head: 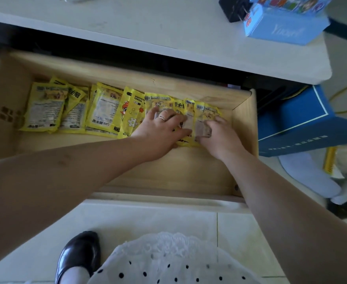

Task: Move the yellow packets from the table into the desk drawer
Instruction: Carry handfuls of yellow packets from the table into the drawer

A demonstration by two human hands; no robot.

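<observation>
Yellow packets [197, 117]: light, soft, slippery. Left hand [164, 128] pressing flat, fingers straight; right hand [219, 132] pinching edge.

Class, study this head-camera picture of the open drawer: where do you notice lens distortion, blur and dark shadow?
Head view: the wide lens bows the desk edge and makes the forearms look oversized; the hands, left hand and right hand, and the yellow packets under them are slightly motion-blurred; the gap behind the drawer is in deep shadow.

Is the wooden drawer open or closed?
Open. The wooden drawer is pulled out from under the desk, its inside showing a row of yellow packets, with both hands reaching in.
</observation>
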